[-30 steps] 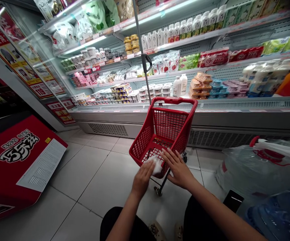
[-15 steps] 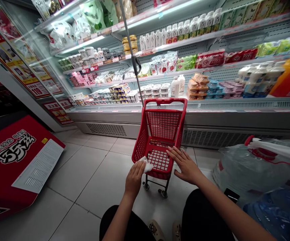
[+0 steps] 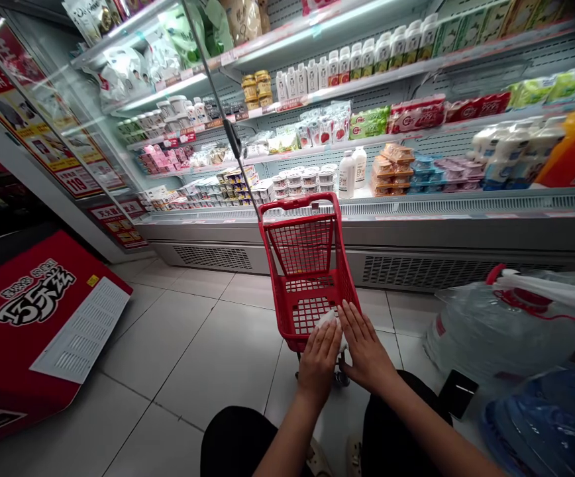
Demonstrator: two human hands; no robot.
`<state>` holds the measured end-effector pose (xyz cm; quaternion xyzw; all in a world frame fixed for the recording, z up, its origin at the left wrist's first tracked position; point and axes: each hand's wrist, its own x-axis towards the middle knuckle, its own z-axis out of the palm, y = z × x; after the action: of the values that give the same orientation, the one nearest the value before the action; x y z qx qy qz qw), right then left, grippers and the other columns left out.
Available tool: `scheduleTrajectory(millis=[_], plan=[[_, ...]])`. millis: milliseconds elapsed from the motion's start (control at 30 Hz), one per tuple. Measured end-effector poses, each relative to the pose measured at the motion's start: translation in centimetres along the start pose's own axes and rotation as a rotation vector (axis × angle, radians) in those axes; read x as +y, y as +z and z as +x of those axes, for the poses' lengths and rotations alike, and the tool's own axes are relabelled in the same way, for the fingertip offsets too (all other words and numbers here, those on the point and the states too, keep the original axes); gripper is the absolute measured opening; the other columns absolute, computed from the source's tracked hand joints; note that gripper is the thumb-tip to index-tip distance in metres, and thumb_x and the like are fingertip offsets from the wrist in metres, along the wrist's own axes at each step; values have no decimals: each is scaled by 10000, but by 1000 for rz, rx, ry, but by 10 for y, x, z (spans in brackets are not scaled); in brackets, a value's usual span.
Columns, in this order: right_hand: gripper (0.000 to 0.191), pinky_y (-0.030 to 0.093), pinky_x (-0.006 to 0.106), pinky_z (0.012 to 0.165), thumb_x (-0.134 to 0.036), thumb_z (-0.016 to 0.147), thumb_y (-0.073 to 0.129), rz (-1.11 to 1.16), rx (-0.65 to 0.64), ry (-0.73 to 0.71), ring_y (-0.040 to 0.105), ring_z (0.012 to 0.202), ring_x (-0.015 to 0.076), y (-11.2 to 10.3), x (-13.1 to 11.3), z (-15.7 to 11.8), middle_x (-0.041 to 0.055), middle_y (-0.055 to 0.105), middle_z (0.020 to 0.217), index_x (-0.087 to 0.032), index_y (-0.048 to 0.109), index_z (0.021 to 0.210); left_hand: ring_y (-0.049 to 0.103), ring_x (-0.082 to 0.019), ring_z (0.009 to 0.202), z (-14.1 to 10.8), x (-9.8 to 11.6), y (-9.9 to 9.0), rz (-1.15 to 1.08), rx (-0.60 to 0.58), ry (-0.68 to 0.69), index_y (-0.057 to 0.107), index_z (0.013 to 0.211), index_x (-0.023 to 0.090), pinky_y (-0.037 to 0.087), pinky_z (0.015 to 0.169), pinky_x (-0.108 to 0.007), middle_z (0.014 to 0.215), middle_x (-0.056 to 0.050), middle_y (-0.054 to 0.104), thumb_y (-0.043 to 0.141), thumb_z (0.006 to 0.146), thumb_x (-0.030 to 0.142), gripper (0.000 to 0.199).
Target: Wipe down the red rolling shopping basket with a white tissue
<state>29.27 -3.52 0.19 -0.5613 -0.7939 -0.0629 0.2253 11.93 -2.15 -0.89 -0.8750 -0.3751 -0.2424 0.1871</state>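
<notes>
A small red plastic shopping cart (image 3: 310,205) on dark wheels stands in front of my knees, and a thin dark pole rises from its left side. At the cart's near right corner, my left hand (image 3: 320,354) presses a crumpled white tissue (image 3: 328,319) to the rim, fingers together over it. My right hand (image 3: 364,344) lies right beside it, fingers stretched flat along the outside of the cart's right wall. The tissue is mostly hidden beneath my left fingers.
A refrigerated display (image 3: 208,232) with dairy goods runs behind the cart. To the left is a red freezer (image 3: 63,331). Large clear water jugs (image 3: 491,324) stand at the right, with a black phone (image 3: 458,393) on the floor beside them.
My left hand has moved right with the tissue, from the cart's near left corner to the near right one. The cart has turned and its handle has swung left, with the pole tilting left.
</notes>
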Motion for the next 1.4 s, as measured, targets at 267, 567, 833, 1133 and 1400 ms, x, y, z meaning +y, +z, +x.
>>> scheduleTrajectory(millis=[267, 567, 833, 1133, 1400], plan=[[1034, 101, 559, 1300, -318, 880, 553, -17, -9, -8, 84, 1617, 290, -3, 26, 1, 108, 49, 1759, -166, -89, 1677, 442, -196, 1500, -44, -91, -40, 61, -54, 88, 279, 1641, 205, 423, 1243, -404, 1607, -64, 490, 389, 1016, 39, 656], [1137, 158, 566, 1293, -401, 835, 653, 48, 10, -6, 73, 1613, 350, 9, 4, 21, 141, -27, 1755, -130, -64, 1676, 432, -201, 1508, -35, -61, -15, 42, 26, -82, 263, 1645, 179, 446, 1232, -435, 1591, -80, 512, 373, 975, -7, 704], [1038, 248, 506, 1282, -210, 822, 580, 86, -6, -111, 149, 1608, 293, 7, -5, 15, 73, 30, 1766, -208, 13, 1691, 417, -185, 1516, -14, -74, -22, 64, -62, 203, 372, 1599, 153, 406, 1251, -388, 1617, -73, 477, 423, 1040, 107, 563], [1063, 251, 503, 1282, -206, 802, 599, 73, -15, -86, 149, 1608, 288, 6, 30, 18, 57, 22, 1768, -233, 18, 1692, 381, -145, 1532, 23, -131, -24, -82, -149, 354, 362, 1603, 189, 354, 1283, -385, 1583, -45, 532, 371, 1062, 97, 548], [1007, 197, 491, 1300, -235, 852, 589, 49, -50, -104, 113, 1615, 260, 5, 58, 21, 59, 33, 1767, -235, 32, 1691, 523, -190, 1441, 38, -134, 0, -88, -47, 87, 557, 1463, 196, 458, 1218, -457, 1456, -79, 652, 415, 1013, 60, 492]])
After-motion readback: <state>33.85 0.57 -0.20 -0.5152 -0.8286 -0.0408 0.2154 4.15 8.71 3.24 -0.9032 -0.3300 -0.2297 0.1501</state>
